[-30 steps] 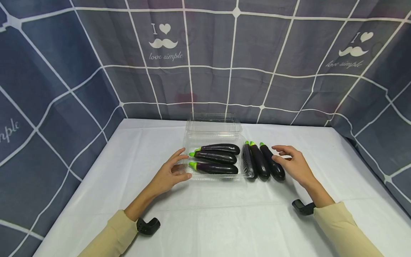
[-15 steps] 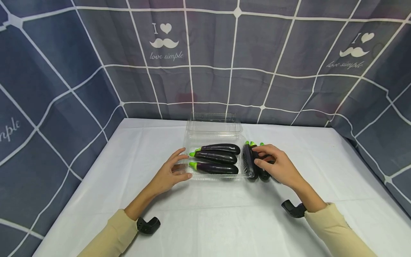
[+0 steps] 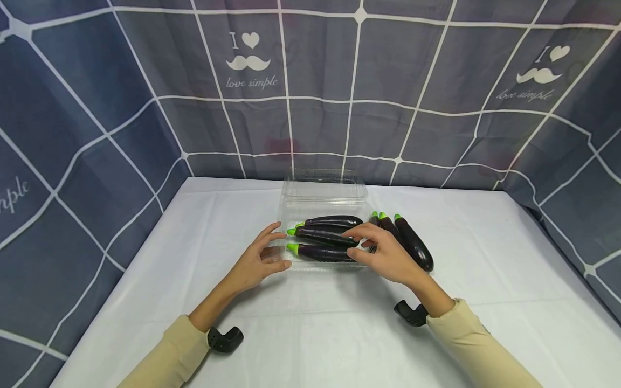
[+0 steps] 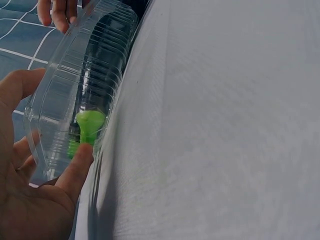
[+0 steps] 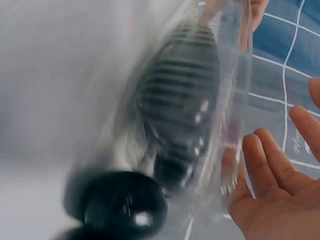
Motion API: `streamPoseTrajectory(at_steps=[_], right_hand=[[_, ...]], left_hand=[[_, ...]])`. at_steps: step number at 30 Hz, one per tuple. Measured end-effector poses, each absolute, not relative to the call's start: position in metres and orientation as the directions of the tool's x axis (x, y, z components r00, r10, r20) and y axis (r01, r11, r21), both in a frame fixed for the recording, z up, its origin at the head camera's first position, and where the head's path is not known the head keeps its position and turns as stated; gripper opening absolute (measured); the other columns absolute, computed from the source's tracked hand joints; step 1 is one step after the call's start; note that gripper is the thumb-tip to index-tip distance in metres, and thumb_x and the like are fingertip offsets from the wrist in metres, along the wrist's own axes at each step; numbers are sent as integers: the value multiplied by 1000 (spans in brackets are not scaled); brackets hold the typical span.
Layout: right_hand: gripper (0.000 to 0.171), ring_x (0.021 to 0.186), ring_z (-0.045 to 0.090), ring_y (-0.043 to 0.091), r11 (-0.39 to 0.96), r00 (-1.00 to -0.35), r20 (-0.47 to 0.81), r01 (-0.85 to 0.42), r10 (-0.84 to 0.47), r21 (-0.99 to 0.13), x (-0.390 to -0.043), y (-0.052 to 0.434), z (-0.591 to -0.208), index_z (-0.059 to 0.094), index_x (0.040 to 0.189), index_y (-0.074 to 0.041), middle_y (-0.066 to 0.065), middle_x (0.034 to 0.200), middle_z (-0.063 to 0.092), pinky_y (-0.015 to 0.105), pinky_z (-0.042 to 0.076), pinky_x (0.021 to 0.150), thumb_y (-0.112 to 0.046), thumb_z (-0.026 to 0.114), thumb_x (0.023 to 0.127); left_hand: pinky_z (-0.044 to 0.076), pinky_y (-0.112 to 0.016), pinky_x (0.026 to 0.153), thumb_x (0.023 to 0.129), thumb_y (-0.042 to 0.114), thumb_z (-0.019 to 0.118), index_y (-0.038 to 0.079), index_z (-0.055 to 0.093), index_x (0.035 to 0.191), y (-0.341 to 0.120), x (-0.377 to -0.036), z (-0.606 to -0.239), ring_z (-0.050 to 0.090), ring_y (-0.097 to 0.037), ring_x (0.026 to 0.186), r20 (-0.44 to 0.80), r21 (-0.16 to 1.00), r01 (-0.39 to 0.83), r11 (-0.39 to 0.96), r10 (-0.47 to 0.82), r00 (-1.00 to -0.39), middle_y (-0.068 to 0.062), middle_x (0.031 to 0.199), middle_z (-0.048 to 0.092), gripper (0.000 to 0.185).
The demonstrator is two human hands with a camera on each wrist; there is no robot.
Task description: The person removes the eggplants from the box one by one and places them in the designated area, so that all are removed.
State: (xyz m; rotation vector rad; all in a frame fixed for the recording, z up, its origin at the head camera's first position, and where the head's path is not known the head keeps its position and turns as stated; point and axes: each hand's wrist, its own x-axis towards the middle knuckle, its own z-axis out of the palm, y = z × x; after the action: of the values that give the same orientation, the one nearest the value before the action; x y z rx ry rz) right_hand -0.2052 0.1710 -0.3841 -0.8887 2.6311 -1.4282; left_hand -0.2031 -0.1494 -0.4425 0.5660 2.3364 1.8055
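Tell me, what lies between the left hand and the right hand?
In the head view, the clear plastic box with three eggplants lies between the left hand and right hand.

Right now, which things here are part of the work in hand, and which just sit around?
In hand: clear plastic clamshell box; three dark purple eggplants in it; loose dark purple eggplants beside it; left hand; right hand.

Lying about: white tablecloth; blue grid-patterned backdrop cloth.
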Motion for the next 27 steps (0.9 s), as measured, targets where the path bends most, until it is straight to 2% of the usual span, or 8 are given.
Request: streamPoseTrajectory(at_steps=[4, 12, 16, 19, 23, 24, 27], right_hand=[[30, 109, 58, 28, 414, -832, 237, -472, -502, -779, -209, 162, -388, 68, 122, -7, 3, 120, 64, 49, 50, 88, -16, 69, 93], [33, 110, 58, 29, 428, -838, 166, -423, -520, -799, -214, 154, -394, 66, 123, -2, 11, 121, 64, 46, 49, 93, -14, 68, 93], [33, 110, 58, 26, 459, -834, 136, -422, -536, -782, -216, 152, -398, 67, 124, -5, 7, 120, 65, 47, 49, 90, -17, 68, 93], [32, 106, 59, 23, 496, -825, 118, -440, -553, -749, -220, 147, -399, 69, 122, -9, 1, 119, 66, 45, 50, 86, -20, 69, 92], [29, 104, 60, 17, 536, -816, 113, -470, -568, -702, -224, 141, -401, 71, 120, -12, -1, 119, 67, 41, 50, 85, -20, 69, 93], [29, 100, 60, 15, 546, -815, 115, -478, -569, -688, -225, 140, -402, 71, 120, -12, 0, 118, 68, 40, 50, 85, -20, 69, 92], [31, 72, 57, 10, 572, -820, 104, -478, -563, -667, -227, 136, -401, 71, 122, -11, 2, 117, 69, 37, 50, 77, -16, 69, 92]], left_hand=[[45, -47, 102, 88, 15, 77, 1, 48, 140, -149, -203, -441, 45, -42, 130, 119, 954, 210, 215, 370, -921, -3, 163, 14, 62], [45, -48, 102, 87, 16, 78, 3, 49, 140, -149, -202, -440, 45, -41, 130, 111, 953, 203, 226, 364, -925, -2, 163, 15, 62], [45, -48, 102, 87, 17, 78, 4, 50, 139, -148, -201, -439, 45, -41, 130, 105, 954, 198, 225, 367, -924, -2, 163, 15, 61], [45, -49, 102, 87, 16, 78, 4, 50, 139, -148, -202, -440, 44, -42, 130, 108, 955, 199, 221, 365, -925, -2, 163, 16, 60], [45, -49, 102, 87, 16, 78, 4, 51, 139, -148, -203, -440, 44, -43, 131, 108, 954, 199, 223, 363, -926, -2, 163, 15, 60], [45, -48, 102, 87, 16, 78, 5, 51, 139, -148, -203, -441, 44, -43, 131, 108, 954, 199, 225, 363, -926, -2, 163, 15, 60], [45, -48, 102, 86, 18, 78, 5, 51, 139, -148, -203, -441, 44, -43, 131, 108, 953, 200, 227, 362, -926, -1, 163, 15, 60]])
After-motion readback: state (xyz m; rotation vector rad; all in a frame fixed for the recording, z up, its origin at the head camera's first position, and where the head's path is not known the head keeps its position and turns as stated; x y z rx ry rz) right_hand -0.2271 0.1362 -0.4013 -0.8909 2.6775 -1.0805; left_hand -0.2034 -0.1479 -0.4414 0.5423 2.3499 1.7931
